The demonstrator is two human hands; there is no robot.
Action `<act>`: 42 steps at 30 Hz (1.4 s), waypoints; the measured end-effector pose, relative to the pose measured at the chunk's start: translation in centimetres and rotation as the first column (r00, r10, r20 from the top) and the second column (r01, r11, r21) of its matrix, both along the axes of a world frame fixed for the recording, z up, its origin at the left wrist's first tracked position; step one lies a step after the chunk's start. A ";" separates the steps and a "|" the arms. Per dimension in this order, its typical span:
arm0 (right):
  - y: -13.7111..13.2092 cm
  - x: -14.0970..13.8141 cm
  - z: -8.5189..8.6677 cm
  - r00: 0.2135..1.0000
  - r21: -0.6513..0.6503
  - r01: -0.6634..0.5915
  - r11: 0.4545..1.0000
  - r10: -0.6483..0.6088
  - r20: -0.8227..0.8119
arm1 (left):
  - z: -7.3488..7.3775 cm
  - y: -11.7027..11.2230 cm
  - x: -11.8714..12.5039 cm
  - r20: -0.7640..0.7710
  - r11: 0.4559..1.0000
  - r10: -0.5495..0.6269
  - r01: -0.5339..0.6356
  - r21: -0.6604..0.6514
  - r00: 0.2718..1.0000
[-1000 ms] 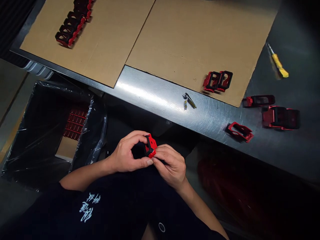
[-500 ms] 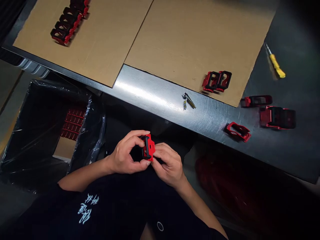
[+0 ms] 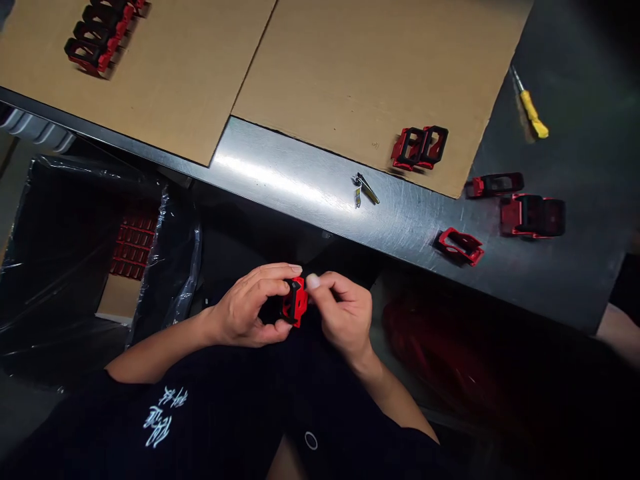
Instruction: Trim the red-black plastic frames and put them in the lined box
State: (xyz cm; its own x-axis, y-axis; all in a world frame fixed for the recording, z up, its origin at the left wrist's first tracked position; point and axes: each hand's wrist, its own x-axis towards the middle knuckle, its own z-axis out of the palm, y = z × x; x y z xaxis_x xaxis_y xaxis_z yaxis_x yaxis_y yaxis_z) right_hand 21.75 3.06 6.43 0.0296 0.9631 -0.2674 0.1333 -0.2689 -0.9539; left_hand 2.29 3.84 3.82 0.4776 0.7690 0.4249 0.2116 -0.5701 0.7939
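A person's left hand (image 3: pixel 245 308) closes around a red-and-black plastic part (image 3: pixel 295 303), held just short of the front edge of the steel worktop (image 3: pixel 280 180). The right hand (image 3: pixel 343 313), thumb raised, appears to pinch the part's far side. More parts (image 3: pixel 419 148) sit on cardboard (image 3: pixel 350 80), near a yellow-handled screwdriver (image 3: pixel 531 113).

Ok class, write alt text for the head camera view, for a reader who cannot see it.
Two bare hands work at a small red and black plastic part: the left hand holds it, the right hand close beside it. Beyond, a steel table carries cardboard sheets, similar parts and a yellow-handled screwdriver.
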 end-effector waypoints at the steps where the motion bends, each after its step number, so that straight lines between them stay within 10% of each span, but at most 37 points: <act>1: 0.0 0.1 -0.1 0.999 0.008 0.051 0.999 -0.051 0.004 | 0.0 0.0 0.0 -0.001 1.000 -0.008 0.008 0.002 1.000; 12: -1.1 0.9 -0.6 0.806 -0.246 -0.383 0.890 0.192 -0.559 | 0.5 -0.2 -0.1 -0.035 0.999 0.011 -0.009 0.053 0.999; 42: -1.8 0.0 -1.1 0.742 -0.226 -0.406 0.886 0.175 -0.647 | 1.1 -0.6 -0.5 -0.042 0.993 0.008 -0.003 0.119 0.999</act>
State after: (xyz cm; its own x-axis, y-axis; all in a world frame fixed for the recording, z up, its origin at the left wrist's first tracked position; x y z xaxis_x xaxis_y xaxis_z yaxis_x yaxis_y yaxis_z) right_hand 21.75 1.23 5.29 -0.5114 0.7433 -0.4312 -0.3014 -0.6251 -0.7201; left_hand 1.76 3.27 4.88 0.4930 0.7167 0.4932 0.2469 -0.6588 0.7106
